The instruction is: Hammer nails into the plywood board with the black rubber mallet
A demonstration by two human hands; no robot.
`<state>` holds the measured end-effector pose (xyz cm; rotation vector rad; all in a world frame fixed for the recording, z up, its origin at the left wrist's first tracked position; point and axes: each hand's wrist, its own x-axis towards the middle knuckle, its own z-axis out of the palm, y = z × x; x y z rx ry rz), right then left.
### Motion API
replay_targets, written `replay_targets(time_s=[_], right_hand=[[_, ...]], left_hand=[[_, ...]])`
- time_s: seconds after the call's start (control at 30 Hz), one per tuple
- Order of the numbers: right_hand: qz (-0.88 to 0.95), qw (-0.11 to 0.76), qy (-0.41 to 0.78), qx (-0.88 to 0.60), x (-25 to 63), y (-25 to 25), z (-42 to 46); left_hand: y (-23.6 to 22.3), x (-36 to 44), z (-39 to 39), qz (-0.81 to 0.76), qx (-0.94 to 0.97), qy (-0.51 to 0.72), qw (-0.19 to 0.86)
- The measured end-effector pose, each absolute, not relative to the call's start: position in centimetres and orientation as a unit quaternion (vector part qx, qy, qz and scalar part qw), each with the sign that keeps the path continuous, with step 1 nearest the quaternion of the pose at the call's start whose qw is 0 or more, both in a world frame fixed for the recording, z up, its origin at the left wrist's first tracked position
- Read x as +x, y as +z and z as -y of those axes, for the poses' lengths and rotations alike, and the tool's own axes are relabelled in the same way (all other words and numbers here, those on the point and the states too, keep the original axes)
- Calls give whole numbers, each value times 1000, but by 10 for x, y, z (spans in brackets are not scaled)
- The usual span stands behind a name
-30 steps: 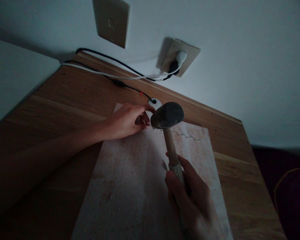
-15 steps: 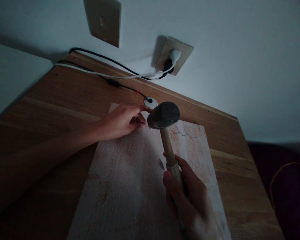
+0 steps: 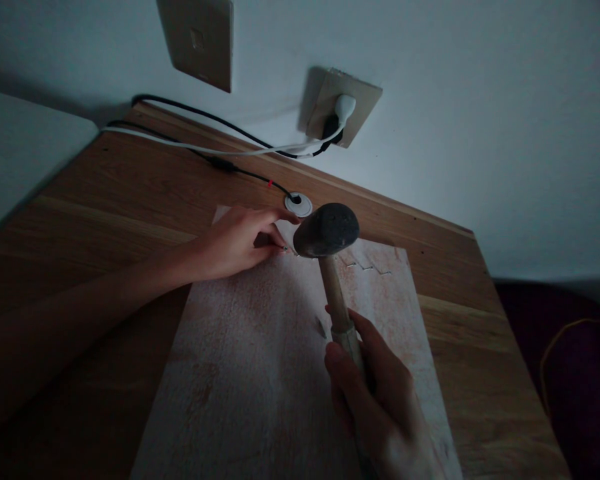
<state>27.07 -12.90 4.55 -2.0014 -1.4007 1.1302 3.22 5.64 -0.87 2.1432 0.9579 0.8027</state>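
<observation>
The mallet point(image 3: 333, 285), likely head-heavy and best gripped low on its stiff handle, is above the board point(image 3: 230, 373), right hand point(image 3: 380, 390) wrapped round it, left hand point(image 3: 237, 243) narrowly pinching a nail point(image 3: 285, 249).

I take this for a room in a home or small office; I can't tell which. A wooden surface point(image 3: 105, 193) with a cable hole point(image 3: 304, 208) meets a plain wall point(image 3: 455, 120); cables point(image 3: 245, 153) trail upper left from a socket point(image 3: 364, 100) at top centre.
</observation>
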Motion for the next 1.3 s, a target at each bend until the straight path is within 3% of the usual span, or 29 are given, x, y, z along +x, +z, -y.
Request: replay_targets(time_s=[1.3], right_hand=[[479, 223, 454, -717, 253, 55, 123]], left_hand=[[-6, 34, -57, -370, 796, 310, 366]])
